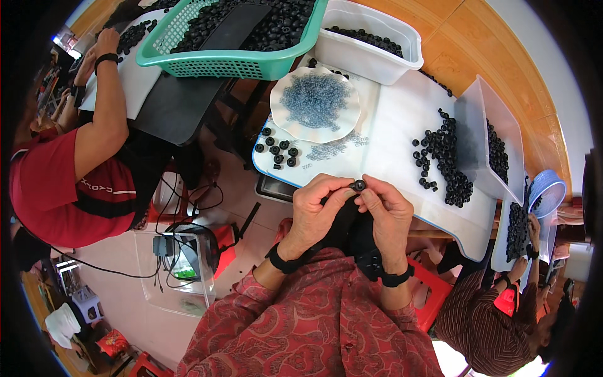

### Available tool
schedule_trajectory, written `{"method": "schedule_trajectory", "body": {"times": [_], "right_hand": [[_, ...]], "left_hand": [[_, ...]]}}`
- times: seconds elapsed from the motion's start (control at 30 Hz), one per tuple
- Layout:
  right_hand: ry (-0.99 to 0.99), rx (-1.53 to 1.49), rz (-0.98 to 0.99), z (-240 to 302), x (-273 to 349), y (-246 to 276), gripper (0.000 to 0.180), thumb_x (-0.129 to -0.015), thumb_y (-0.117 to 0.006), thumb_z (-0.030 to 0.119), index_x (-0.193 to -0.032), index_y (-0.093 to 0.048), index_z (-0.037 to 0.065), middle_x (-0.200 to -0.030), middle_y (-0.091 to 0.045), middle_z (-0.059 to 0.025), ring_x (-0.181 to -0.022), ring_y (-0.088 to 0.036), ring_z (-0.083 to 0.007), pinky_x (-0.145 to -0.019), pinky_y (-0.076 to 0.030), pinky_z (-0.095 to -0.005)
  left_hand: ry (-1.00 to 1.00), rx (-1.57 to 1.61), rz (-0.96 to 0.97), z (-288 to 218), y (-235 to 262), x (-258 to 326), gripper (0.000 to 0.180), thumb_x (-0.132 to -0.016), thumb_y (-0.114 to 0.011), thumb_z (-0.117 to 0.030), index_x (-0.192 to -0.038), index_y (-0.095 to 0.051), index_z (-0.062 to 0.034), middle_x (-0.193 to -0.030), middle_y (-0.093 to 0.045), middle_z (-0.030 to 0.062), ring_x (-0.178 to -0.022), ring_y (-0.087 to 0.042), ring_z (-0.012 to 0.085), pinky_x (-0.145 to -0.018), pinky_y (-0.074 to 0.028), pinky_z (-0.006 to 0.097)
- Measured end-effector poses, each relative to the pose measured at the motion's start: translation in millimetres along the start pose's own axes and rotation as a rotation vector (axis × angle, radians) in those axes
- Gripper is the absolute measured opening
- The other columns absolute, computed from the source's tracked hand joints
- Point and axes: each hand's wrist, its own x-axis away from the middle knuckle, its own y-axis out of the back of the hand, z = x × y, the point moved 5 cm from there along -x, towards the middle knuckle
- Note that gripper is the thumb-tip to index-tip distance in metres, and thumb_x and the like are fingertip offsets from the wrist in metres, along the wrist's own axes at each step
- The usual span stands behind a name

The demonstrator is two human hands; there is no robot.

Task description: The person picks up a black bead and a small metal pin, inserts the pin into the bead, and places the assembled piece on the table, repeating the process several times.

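Observation:
Between the fingertips of my left hand (319, 204) and my right hand (386, 210) is a small round black part (359, 185). Both hands pinch it over the near edge of the white table (402, 113), above my lap. Beyond them stands a white plate with a wavy rim (314, 134), heaped with tiny clear bluish rings (314, 97). More rings (330, 149) lie loose at its near side. Several black round parts (276, 149) sit left of these rings, and a larger spread of them (449, 160) covers the table's right side.
A teal basket (220, 65) and a white tub (377, 68), both holding black parts, stand at the back. A clear bin (472, 125) is tipped at the right. Co-workers sit on the left, in a red shirt (53, 188), and on the right, in stripes (487, 327). Cables (179, 213) hang at left.

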Motion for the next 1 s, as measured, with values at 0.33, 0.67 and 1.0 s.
{"method": "schedule_trajectory", "body": {"times": [0.33,0.67,1.0], "right_hand": [[0.248,0.341,-0.07,-8.0,-21.4,-2.9,0.02,-0.089,-0.069,-0.003,-0.109,-0.069,-0.002,-0.093,-0.067,-0.0067,-0.077,-0.064,-0.0108,-0.068,-0.051,-0.0227],[0.638,0.866,0.04,-13.8,-39.8,-26.6,0.02,-0.079,-0.07,-0.006,-0.099,-0.068,-0.002,-0.085,-0.061,-0.0148,-0.075,-0.063,-0.0303,-0.066,-0.053,-0.0381],[0.734,0.721,-0.222,31.5,-25.8,-17.8,0.02,-0.079,-0.067,-0.009,-0.098,-0.068,-0.002,-0.092,-0.067,-0.0148,-0.083,-0.066,-0.0292,-0.071,-0.054,-0.0367]], "left_hand": [[0.148,0.019,-0.092,26.0,5.7,7.5,0.024,-0.091,-0.07,-0.001,-0.114,-0.07,0.0006,-0.094,-0.072,0.0054,-0.081,-0.065,0.0083,-0.072,-0.052,0.022],[0.208,0.01,-0.105,29.2,13.6,8.4,0.024,-0.092,-0.07,-0.002,-0.116,-0.069,0.0019,-0.093,-0.071,0.0018,-0.082,-0.062,0.0047,-0.073,-0.051,0.02],[0.255,0.023,-0.115,33.4,13.9,8.8,0.023,-0.092,-0.07,-0.004,-0.115,-0.07,0.0022,-0.086,-0.069,-0.001,-0.073,-0.057,0.0034,-0.066,-0.048,0.019]]}}
